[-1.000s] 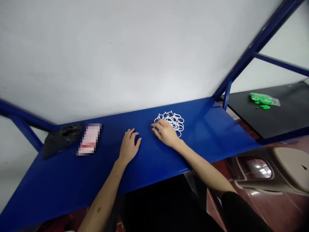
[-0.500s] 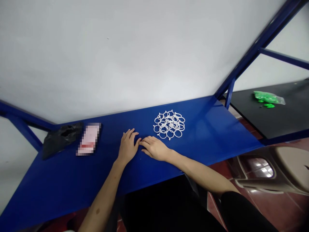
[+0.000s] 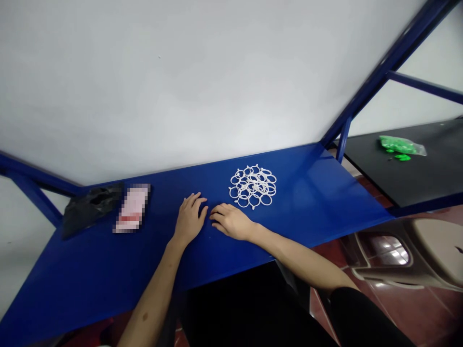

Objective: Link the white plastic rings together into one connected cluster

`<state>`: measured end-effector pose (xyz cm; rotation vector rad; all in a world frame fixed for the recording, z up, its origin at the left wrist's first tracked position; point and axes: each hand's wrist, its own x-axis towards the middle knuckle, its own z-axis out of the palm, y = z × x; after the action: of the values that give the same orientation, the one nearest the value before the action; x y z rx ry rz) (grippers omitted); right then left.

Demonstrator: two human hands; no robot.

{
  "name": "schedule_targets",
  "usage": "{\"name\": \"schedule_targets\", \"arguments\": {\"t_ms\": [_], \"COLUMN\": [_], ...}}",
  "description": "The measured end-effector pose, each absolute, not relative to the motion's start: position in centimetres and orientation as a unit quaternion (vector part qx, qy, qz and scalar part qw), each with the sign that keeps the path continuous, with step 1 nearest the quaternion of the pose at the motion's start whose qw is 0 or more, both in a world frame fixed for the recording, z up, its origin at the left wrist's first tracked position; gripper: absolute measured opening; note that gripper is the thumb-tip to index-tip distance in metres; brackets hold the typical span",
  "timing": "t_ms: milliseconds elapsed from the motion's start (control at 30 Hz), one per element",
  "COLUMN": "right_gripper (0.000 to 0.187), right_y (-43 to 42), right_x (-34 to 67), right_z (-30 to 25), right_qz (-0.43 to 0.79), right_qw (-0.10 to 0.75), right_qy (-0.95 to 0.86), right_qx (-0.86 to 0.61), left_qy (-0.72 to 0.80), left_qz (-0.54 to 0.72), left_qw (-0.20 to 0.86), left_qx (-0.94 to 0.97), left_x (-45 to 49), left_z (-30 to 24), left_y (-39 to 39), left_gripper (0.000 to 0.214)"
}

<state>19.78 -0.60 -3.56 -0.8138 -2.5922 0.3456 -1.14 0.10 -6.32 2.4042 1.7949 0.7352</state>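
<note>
A flat cluster of white plastic rings [image 3: 252,186] lies on the blue shelf [image 3: 311,193] near the wall. My left hand [image 3: 190,220] rests palm down on the shelf, fingers slightly spread, holding nothing. My right hand [image 3: 231,220] lies flat beside it, fingertips nearly touching the left hand, a short way in front and to the left of the rings. Neither hand touches the rings.
A black plastic bag [image 3: 88,206] and a blurred pink card [image 3: 132,208] lie at the shelf's left. A blue post [image 3: 342,140] separates a black shelf [image 3: 415,178] holding a bag of green pieces [image 3: 400,145]. A beige plastic stool [image 3: 408,253] stands lower right.
My right hand has left the white rings and slid left and toward me, settling flat beside my left hand. The rings stay in place; the left hand has barely moved.
</note>
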Motion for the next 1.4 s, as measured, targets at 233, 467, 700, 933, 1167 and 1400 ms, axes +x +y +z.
{"name": "schedule_targets", "arguments": {"t_ms": [233,467,700,933,1167,1400], "right_gripper": [0.023,0.022,0.023,0.024,0.026,0.028], "right_y": [-0.6,-0.6,-0.5,-0.2,1.2,0.9], "right_x": [19.8,19.9,20.0,21.0,24.5,25.7], "right_z": [-3.5,-3.4,-3.6,-3.0,-1.6,-2.4], "right_qz": [0.132,0.134,0.132,0.096,0.010,-0.002], "right_qw": [0.200,0.200,0.201,0.249,0.288,0.203], "right_qy": [-0.926,-0.926,-0.928,-0.912,-0.820,-0.852], "right_qx": [-0.291,-0.292,-0.286,-0.313,-0.494,-0.483], "left_qy": [0.581,0.577,0.576,0.572,0.581,0.579], "left_qz": [0.235,0.239,0.233,0.233,0.229,0.225], "left_qw": [0.033,0.041,0.032,0.036,0.056,0.057], "left_qx": [0.779,0.780,0.783,0.786,0.779,0.782], "left_x": [-1.1,-1.2,-1.2,-1.3,-1.1,-0.9], "left_z": [-6.2,-6.0,-6.1,-6.1,-5.7,-5.4], "left_y": [0.1,0.1,0.1,0.1,0.0,-0.2], "left_gripper": [0.029,0.029,0.029,0.030,0.031,0.031]}}
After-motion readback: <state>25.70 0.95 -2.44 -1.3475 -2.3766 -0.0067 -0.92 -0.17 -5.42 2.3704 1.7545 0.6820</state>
